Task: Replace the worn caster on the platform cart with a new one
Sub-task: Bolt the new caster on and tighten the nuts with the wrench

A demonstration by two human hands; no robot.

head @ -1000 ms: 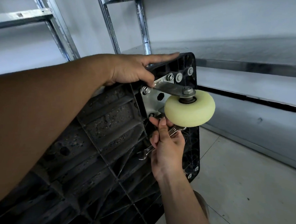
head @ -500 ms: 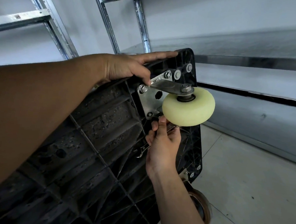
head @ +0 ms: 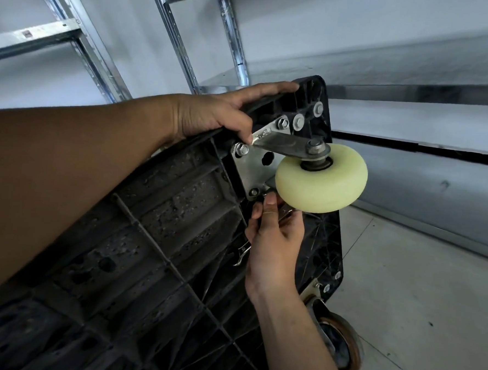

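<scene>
metal shelving (head: pixel 32 36) rear-left | white wall (head: pixel 361 23) | grey floor (head: pixel 416 295) right

Floor (head: pixel 418 298): pale grey slabs, thin seams. Tilted black platform cart (head: pixel 152 259) above it; brown-rimmed caster (head: pixel 344 348) at cart's lower corner.

Pale yellow caster wheel (head: pixel 320 185), black cart (head: pixel 154 236)

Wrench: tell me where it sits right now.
In the head view, the wrench is gripped in the right hand, just below the pale caster wheel, in front of the underside of the platform cart.
</scene>
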